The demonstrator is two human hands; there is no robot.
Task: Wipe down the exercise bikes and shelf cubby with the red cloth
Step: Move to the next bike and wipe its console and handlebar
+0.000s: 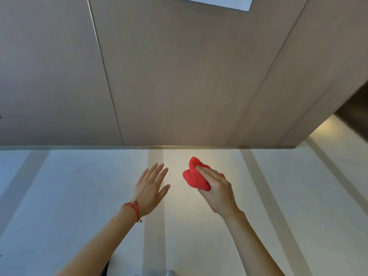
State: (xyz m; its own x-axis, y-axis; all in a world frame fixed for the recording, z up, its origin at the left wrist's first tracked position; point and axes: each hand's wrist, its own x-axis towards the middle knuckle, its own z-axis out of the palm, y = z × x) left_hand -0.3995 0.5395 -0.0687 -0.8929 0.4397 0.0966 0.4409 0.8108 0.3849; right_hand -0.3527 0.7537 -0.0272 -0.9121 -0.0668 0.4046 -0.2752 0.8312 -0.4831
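Note:
My right hand (216, 188) grips a bunched red cloth (194, 177) and holds it against the pale back wall (79, 196) of a recess, just below the overhanging brown panel (179, 86). My left hand (152, 186) is raised beside it, fingers spread, holding nothing, a red string bracelet on its wrist. A hand's width of wall separates the two hands. No exercise bike is in view.
The brown cabinet panels fill the upper half and end in a straight lower edge (159, 147). Darker vertical stripes (154, 216) run down the pale wall. A dark opening (356, 108) lies at the right. A white patch (215, 1) shows at the top.

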